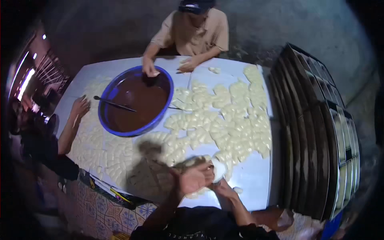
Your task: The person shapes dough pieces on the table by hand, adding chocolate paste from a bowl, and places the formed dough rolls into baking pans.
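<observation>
My left hand (195, 179) is over the near edge of the table, its palm showing and its fingers stretched to the right. Its fingertips touch a white, soft-looking round piece of dough (219, 169). From below and to the right, my right hand (225, 189) holds that piece, its fingers partly hidden behind it. Around both hands lie pale yellow, flattened dough pieces (236, 130), spread over the white table (251, 180). A small loose piece (237, 190) rests just right of my right hand.
A blue basin (103, 120) of brown filling (138, 105) stands far left, with a dark-handled tool (114, 105) across it. Opposite, a person's hand (150, 70) reaches over the basin rim. Another person's hand (81, 107) rests at the left. Stacked dark trays (296, 132) stand right.
</observation>
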### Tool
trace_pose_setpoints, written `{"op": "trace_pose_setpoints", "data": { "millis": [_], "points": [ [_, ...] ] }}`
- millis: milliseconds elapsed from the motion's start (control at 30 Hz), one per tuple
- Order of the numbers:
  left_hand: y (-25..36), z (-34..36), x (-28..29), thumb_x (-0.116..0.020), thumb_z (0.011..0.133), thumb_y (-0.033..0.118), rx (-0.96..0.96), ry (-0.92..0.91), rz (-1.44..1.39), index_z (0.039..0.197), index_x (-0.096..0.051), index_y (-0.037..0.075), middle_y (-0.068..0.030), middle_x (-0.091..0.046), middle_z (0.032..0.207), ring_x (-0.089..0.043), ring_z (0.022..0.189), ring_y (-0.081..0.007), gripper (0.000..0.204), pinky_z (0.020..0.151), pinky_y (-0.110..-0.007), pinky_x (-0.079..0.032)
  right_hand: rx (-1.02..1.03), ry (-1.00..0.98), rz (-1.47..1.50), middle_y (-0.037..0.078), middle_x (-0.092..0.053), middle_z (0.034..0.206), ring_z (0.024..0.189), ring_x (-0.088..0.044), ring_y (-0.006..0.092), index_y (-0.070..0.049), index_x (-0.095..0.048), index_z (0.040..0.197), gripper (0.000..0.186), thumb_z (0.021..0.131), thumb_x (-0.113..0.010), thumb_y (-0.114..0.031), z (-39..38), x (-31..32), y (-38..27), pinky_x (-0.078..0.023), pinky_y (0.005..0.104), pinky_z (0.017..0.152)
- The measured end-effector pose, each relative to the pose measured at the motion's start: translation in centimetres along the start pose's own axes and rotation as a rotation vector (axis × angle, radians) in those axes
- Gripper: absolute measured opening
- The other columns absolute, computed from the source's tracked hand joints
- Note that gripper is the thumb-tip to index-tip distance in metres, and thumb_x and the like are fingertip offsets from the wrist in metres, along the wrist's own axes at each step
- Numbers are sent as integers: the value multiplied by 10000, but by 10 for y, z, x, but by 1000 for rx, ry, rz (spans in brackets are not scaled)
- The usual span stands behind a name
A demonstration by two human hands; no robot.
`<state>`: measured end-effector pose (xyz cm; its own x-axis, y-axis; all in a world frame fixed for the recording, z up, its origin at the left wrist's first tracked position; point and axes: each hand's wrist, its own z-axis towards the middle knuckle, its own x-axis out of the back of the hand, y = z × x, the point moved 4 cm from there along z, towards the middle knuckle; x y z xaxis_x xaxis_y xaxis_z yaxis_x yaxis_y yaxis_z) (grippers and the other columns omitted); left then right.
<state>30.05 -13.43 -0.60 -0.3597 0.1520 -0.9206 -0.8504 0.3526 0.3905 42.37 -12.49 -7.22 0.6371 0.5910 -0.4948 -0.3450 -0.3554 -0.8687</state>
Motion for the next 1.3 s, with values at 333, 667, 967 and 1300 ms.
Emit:
{"op": "trace_pose_setpoints", "data": {
  "millis": [333,667,967,1300],
  "points": [
    [305,46,173,-231,888,734,13,900,1744,1372,-381,-58,-233,-393,1428,-370,1336,-329,940,1084,-387,-289,218,66,53,117,-304,1457,1191,-494,219,-280,53,1501,1034,824,-724,-366,32,-4,10,-486,326,849],
    [178,20,59,-182,937,678,-512,838,1942,1064,-626,14,-67,-602,769,-508,623,-158,809,589,-356,-422,57,138,372,142,-465,1348,1142,-529,214,-118,-279,1456,578,953,-558,-171,48,-3,27,-458,317,928],
    [-3,-18,48,-569,944,178,-39,584,715,1395,-369,-8,-91,-592,1048,-580,910,-139,527,777,-236,-479,308,637,-482,103,-580,1021,772,-534,140,12,-607,1170,324,888,-621,-147,13,-2,18,-451,253,681],
    [-44,-28,27,-622,895,28,-97,370,929,1029,-607,-109,-126,-646,912,-661,872,-191,192,764,-295,-563,392,528,-480,146,-568,1145,1049,-574,236,11,-648,977,149,848,-650,-63,-38,4,-17,-476,316,850]
  ]
}}
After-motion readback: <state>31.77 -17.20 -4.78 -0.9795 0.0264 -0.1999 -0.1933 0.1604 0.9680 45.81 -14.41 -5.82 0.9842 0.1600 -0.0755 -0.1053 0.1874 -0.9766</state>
